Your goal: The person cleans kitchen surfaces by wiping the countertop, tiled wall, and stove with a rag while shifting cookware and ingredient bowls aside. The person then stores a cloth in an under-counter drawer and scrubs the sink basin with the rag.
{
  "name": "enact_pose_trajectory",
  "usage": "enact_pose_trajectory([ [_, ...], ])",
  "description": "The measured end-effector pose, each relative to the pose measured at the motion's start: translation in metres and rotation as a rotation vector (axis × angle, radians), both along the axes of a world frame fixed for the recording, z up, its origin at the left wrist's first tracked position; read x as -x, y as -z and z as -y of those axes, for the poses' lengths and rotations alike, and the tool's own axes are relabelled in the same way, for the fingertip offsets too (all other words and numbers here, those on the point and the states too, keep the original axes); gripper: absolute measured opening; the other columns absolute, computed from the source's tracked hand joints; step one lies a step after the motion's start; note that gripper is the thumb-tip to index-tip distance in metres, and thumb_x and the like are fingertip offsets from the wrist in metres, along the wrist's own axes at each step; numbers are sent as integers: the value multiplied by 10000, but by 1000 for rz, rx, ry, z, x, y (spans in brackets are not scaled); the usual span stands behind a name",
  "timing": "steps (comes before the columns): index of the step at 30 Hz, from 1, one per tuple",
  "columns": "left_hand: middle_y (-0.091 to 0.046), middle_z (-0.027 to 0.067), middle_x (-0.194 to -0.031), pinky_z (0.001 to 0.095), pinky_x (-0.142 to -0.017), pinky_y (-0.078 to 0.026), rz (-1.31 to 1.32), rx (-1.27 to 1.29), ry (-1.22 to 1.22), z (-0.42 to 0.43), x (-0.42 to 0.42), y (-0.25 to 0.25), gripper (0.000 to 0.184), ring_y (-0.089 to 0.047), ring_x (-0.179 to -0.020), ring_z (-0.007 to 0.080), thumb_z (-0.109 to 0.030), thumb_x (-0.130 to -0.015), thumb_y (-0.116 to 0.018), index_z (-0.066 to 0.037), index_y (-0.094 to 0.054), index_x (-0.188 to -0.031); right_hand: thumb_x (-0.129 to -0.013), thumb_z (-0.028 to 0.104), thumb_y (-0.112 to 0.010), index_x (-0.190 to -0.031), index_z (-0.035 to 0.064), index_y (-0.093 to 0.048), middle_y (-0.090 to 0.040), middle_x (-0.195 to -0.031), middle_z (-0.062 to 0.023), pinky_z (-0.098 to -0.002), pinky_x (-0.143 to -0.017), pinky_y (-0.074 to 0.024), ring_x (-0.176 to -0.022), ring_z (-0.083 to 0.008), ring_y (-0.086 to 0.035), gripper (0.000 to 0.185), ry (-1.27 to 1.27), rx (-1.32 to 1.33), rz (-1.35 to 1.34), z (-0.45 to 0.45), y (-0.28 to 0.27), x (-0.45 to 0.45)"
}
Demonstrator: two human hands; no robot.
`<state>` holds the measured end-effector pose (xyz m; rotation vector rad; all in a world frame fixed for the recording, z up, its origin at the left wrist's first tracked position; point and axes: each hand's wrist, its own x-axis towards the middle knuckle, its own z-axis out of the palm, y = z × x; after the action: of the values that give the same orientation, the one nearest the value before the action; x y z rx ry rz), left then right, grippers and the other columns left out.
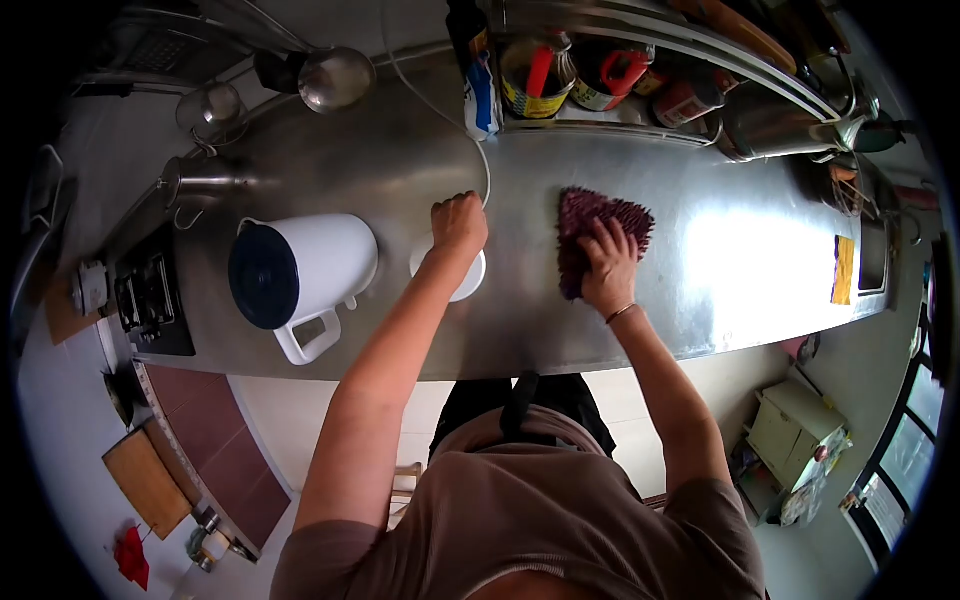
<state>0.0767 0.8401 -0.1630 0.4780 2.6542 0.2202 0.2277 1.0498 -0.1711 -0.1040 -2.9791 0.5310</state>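
Observation:
My left hand (460, 222) is closed at the lower end of a white power cord (483, 160); the fingers' inner side is hidden. Under that wrist shows a round white kettle base (470, 281), partly covered by my forearm. To the left lies a white electric kettle (328, 255) with a dark end and a white handle toward me. On the steel counter (530, 320), my right hand (609, 268) presses on a dark maroon shaggy cleaning cloth (577, 225), its fingers bent over the cloth.
A metal rack (620, 128) along the back holds several red-handled bottles (540, 75). Ladles (337, 80) hang at the back left, above a metal pot (195, 180). A gas stove (150, 295) is at the left end; a yellow cloth (843, 270) lies beside the sink (874, 255).

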Motion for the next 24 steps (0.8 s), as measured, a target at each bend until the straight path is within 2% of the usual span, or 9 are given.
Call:
enact_pose_trajectory([
  [1,-580,175,-864,425,-742,-447,-2,-1,-2,4,0,-2,163,-576,-812,316,-152,-804,-581,-13,-542,-880,-586,35,-537,-1031,129,-595,-457,-1283,-118,-533,-1003,-245,-1237,-361,-338,459,-22,20,28,11,-2,0],
  [7,-553,154,-849,428,-644,-440,-178,-645,-130,60,-31,-64,91,-546,-746,366,-68,-825,-541,-35,-510,-904,-665,68,-539,-1064,142,-601,-437,-1299,-133,-490,-1005,-281,-1248,-350,-334,411,-305,63,59,69,-3,29],
  [10,-542,149,-818,398,-598,-434,-196,-700,-121,89,-45,-105,105,-539,-702,344,-44,-810,-557,-21,-513,-903,-750,154,-504,-1109,120,-578,-399,-1320,-168,-473,-1017,-269,-1249,-368,-323,368,-425,26,40,102,-6,59],
  [14,-526,110,-755,319,-552,-418,-138,-699,-242,112,-62,-143,85,-530,-631,247,5,-786,-565,-3,-532,-865,-744,127,-498,-1112,106,-570,-410,-1290,-192,-486,-990,-296,-1202,-394,-354,375,-468,30,-97,149,8,118],
  [16,-528,108,-759,306,-558,-420,-109,-682,-259,120,-69,-154,93,-533,-632,225,22,-776,-568,8,-529,-860,-792,172,-456,-1147,102,-536,-412,-1287,-202,-489,-979,-306,-1204,-409,-345,370,-422,-104,-92,172,8,158],
  [18,-535,120,-773,298,-569,-424,-125,-727,-292,124,-76,-166,97,-534,-641,229,29,-770,-572,22,-526,-855,-801,176,-437,-1137,85,-531,-416,-1278,-218,-502,-957,-326,-1208,-419,-341,360,-306,-63,-53,196,27,208],
  [20,-541,129,-778,293,-579,-427,-163,-731,-278,126,-81,-178,108,-529,-645,230,41,-758,-579,28,-526,-851,-851,174,-381,-1211,91,-477,-398,-1299,-223,-518,-984,-294,-1235,-435,-306,382,-246,-104,82,204,21,260],
  [22,-543,126,-771,293,-578,-426,-214,-711,-260,129,-87,-187,116,-521,-643,228,53,-748,-582,26,-525,-846,-864,194,-388,-1290,96,-429,-267,-1388,-194,-525,-1047,-192,-1300,-430,-181,439,-186,-2,252,207,20,306],
  [24,-543,122,-764,289,-578,-426,-188,-705,-301,132,-92,-188,127,-519,-642,220,59,-741,-586,22,-523,-846,-846,235,-426,-1305,119,-424,-287,-1383,-154,-528,-1054,-154,-1306,-410,-174,473,-103,45,-17,220,90,351],
])
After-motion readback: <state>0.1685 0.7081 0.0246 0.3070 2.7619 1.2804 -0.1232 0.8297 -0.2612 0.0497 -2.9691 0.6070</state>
